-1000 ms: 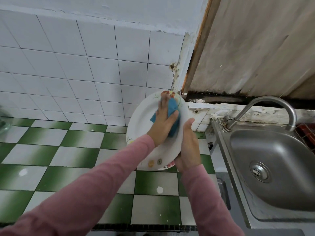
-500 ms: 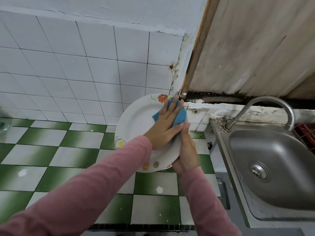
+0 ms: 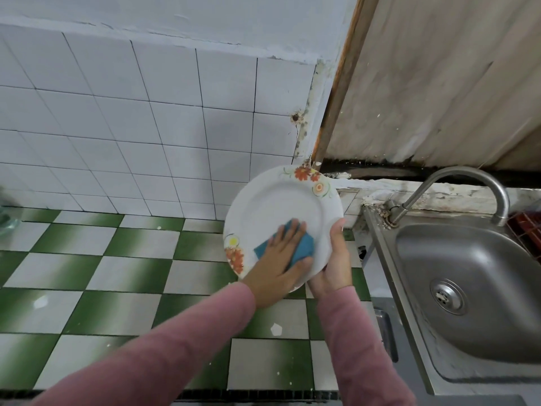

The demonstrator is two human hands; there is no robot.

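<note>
A white plate point(image 3: 278, 206) with orange flowers on its rim is held tilted up above the green and white tiled counter point(image 3: 117, 273). My right hand point(image 3: 336, 265) grips the plate's lower right edge, thumb on the front, fingers behind it. My left hand point(image 3: 278, 268) lies flat on the plate's lower face and presses a blue sponge point(image 3: 304, 244) against it with straight fingers. Both arms wear pink sleeves.
A steel sink point(image 3: 380, 244) with a curved faucet point(image 3: 468, 177) lies to the right of the plate. A red crate point(image 3: 524, 230) shows at the far right edge. White wall tiles rise behind the counter. A glass object point(image 3: 6, 221) sits at the left edge.
My left hand slid the sponge from the plate's upper rim down to its lower part. The plate was turned, so more of its face shows.
</note>
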